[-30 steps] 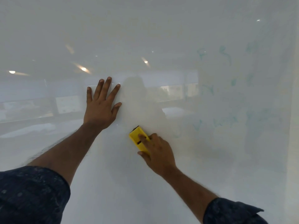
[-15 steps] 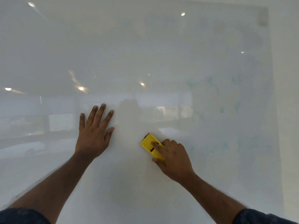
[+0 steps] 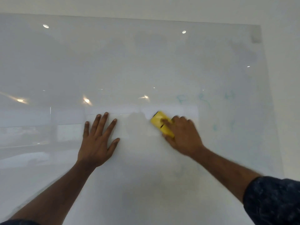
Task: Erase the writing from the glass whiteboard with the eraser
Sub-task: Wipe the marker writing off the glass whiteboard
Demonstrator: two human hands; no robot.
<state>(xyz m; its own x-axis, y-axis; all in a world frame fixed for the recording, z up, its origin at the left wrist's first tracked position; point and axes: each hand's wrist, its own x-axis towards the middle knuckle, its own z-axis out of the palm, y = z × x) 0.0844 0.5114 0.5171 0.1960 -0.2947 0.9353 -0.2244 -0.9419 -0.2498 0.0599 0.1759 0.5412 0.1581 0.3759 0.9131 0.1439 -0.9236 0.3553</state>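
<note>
The yellow eraser lies flat against the glass board, just right of centre, blurred by motion. The right hand grips it, fingers curled over its back and thumb under its lower end. Faint teal writing remains to the right of it. The left hand presses flat on the glass beside it, fingers spread, gripping nothing. The glossy board reflects ceiling lights and windows; a pale wall borders it above and right.
</note>
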